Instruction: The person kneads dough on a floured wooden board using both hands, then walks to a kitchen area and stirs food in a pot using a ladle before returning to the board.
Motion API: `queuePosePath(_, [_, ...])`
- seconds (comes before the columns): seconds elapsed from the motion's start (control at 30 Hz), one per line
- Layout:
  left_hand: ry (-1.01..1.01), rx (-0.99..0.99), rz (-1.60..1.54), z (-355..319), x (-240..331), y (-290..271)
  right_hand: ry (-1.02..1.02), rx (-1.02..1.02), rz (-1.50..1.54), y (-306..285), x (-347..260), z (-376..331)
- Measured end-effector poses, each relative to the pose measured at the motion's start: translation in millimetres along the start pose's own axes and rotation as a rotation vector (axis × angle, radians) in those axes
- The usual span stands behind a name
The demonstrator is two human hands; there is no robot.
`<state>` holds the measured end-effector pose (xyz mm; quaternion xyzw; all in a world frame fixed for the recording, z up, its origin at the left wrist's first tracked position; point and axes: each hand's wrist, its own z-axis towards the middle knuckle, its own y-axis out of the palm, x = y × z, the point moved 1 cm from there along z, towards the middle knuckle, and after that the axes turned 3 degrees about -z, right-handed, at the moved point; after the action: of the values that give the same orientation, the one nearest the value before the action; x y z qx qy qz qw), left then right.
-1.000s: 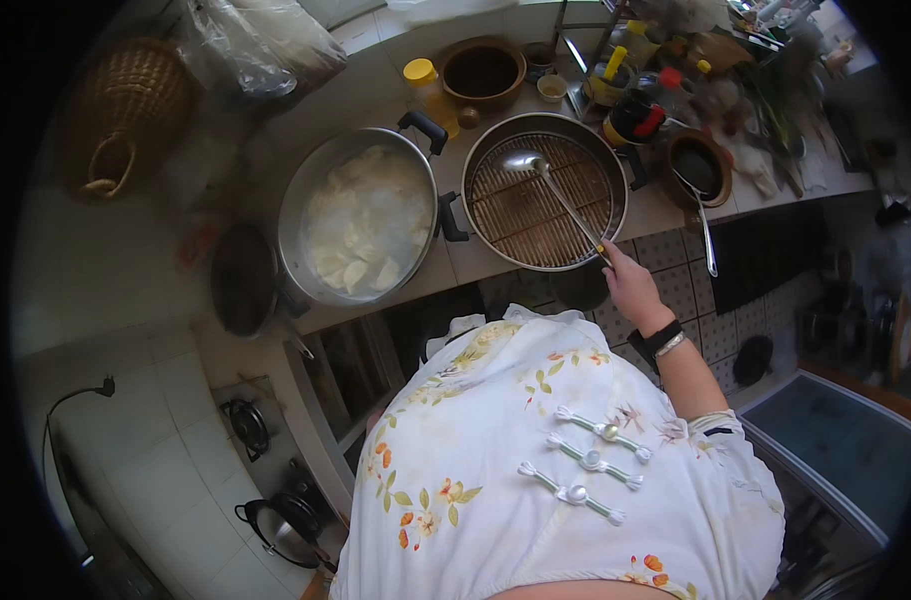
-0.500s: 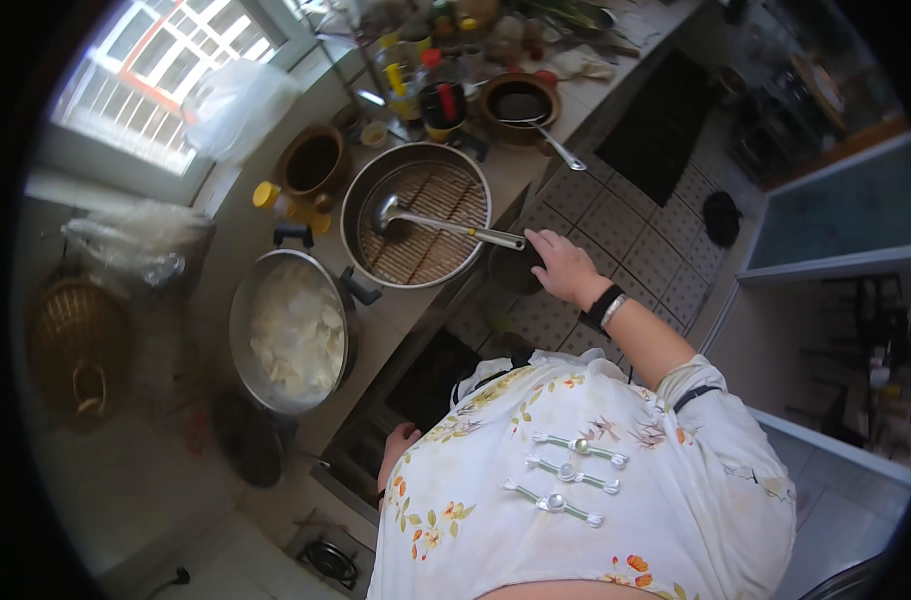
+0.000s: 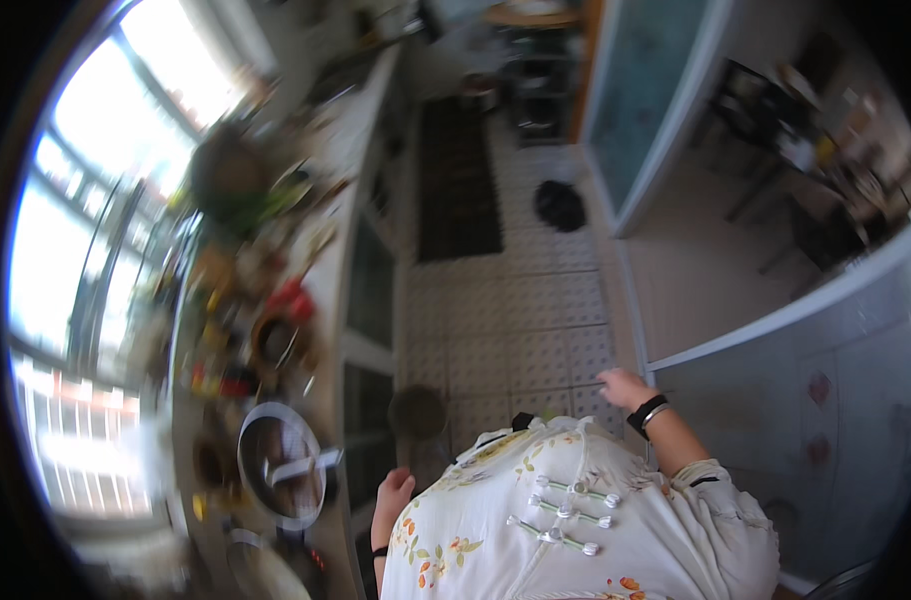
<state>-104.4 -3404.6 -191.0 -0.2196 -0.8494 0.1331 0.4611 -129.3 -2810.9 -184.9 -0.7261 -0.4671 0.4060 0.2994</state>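
My right hand (image 3: 625,388) hangs over the tiled floor, fingers partly stretched and apart, with nothing in it. A dark band and a bracelet circle its wrist. Low at my left side, beside the counter front, is my left hand (image 3: 396,490); its fingers look loosely curled but are smeared, and nothing shows in them. Neither hand touches a thing that I can see. Nearest the left hand, on the counter, stands a wide round pan (image 3: 243,450) with a ladle (image 3: 305,465) lying across it. Behind it is a brown pot (image 3: 272,340) with a spoon handle over its rim.
The cluttered counter (image 3: 320,345) runs along the left below bright windows. A round dark container (image 3: 418,411) stands on the floor by the cabinets. Farther off are a dark mat (image 3: 459,180) and a black object (image 3: 559,205). A frosted door panel (image 3: 640,110) stands to the right.
The view has swung right, from the counter toward the floor aisle. My right hand has left the place beside the ladle handle and is now over the floor. The ladle stays in the pan.
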Motion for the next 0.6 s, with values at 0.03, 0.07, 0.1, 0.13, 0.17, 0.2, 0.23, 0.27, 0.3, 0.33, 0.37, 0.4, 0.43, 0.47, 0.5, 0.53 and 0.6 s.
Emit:
queuePosePath(0.03, [0.037,-0.055,0.063,33.2,10.5,17.9,0.045,-0.017,0.005,-3.9,27.0,6.4])
queuePosePath(0.07, [-0.075,-0.098,-0.034,71.7,16.5,36.5,0.063,-0.012,0.001,-18.2,44.3,10.7])
queuePosePath(0.1, [-0.040,-0.157,-0.001,105.1,49.3,66.1,0.098,-0.023,-0.004,-31.2,68.5,3.7])
queuePosePath(0.13, [0.018,-0.248,0.127,140.2,89.9,96.1,0.165,0.016,0.024,-41.0,103.1,2.2])
queuePosePath(0.17, [0.065,-0.343,0.258,172.2,124.8,127.2,0.206,0.049,0.090,-42.5,135.1,2.3])
queuePosePath(0.2, [0.114,-0.361,0.353,189.2,185.3,162.2,0.246,0.080,0.154,-41.7,164.1,-5.2])
queuePosePath(0.23, [0.142,-0.391,0.385,211.2,217.5,178.7,0.284,0.101,0.183,-49.9,176.1,-5.8])
queuePosePath(0.27, [0.264,-0.393,0.381,234.1,250.3,196.2,0.321,0.153,0.221,-65.8,183.6,-4.8])
queuePosePath(0.3, [0.391,-0.397,0.372,261.1,284.6,213.0,0.357,0.210,0.257,-80.1,192.4,1.6])
queuePosePath(0.33, [0.515,-0.411,0.403,286.9,318.9,237.8,0.403,0.254,0.327,-88.2,210.4,-1.2])
queuePosePath(0.37, [0.551,-0.450,0.417,314.1,347.6,261.7,0.446,0.283,0.343,-97.4,226.6,0.0])
queuePosePath(0.4, [0.584,-0.483,0.410,341.5,372.3,284.9,0.507,0.199,0.355,-106.5,239.2,3.1])
queuePosePath(0.43, [0.614,-0.508,0.402,374.2,389.3,303.1,0.558,0.114,0.370,-113.0,249.7,11.1])
queuePosePath(0.47, [0.621,-0.555,0.356,437.6,380.9,314.2,0.574,0.149,0.363,-118.0,256.2,26.2])
queuePosePath(0.5, [0.643,-0.628,0.367,448.2,411.1,357.6,0.646,0.162,0.384,-99.1,280.5,19.9])
queuePosePath(0.53, [0.828,-0.834,0.251,436.8,449.1,389.1,0.679,0.284,0.428,-77.3,299.3,11.4])
queuePosePath(0.6, [1.034,-1.039,0.173,477.5,523.1,412.6,0.729,0.341,0.472,-84.9,303.7,36.6])
